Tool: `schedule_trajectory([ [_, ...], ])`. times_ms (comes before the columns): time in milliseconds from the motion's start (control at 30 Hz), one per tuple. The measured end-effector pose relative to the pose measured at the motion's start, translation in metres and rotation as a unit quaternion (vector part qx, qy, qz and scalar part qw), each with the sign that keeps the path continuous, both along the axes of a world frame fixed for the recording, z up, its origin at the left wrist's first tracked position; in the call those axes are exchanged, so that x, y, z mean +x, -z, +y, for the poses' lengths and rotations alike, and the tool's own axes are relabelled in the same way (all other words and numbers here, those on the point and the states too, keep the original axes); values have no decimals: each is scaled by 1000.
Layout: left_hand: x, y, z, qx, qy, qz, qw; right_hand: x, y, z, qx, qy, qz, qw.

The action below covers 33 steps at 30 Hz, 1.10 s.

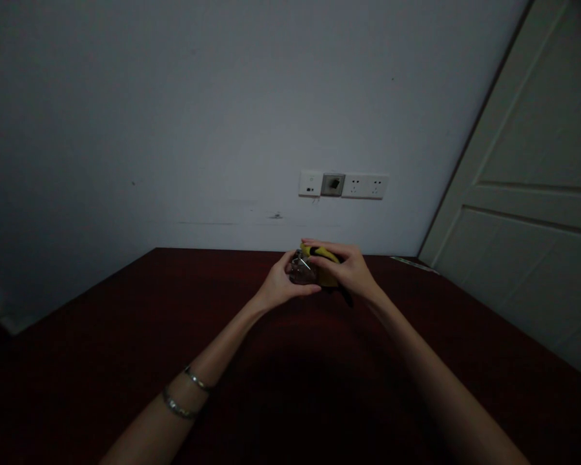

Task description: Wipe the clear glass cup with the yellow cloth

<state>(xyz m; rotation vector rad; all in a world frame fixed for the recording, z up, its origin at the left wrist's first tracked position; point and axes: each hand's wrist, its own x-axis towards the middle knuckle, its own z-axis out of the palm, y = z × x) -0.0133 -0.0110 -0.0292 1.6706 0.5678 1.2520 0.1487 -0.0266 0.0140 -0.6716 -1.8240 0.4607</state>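
Note:
Held up over the table in the middle of the view is a small clear glass object with bright reflections; its exact kind is hard to make out in the dim light. My left hand is closed around its left side, thumb below. My right hand grips a yellow and black cloth and presses it against the glass object's upper right side. Part of the cloth hangs below my right fingers. Two metal bracelets circle my left forearm.
A dark red table spreads beneath both arms and meets a pale wall. Wall sockets sit above its back edge. At the right stands a light panelled door, with a thin pale strip at the table's back right corner.

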Motion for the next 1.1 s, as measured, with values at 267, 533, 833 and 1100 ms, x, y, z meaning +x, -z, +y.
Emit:
schedule_trajectory([
  [267, 2, 7, 6, -79, -43, -9, 996, -8, -4, -10, 147, -62, -138, 977],
  [533, 5, -4, -3, -50, -68, 23, 996, -8, 2, -1, 129, 67, -73, 987],
  [833, 5, -3, 4, -74, -120, 77, 987, -7, -6, -10, 207, -11, -216, 954],
  [1100, 7, -2, 1, -63, -105, 48, 991, 1, -5, -2, 113, 0, -116, 987],
])
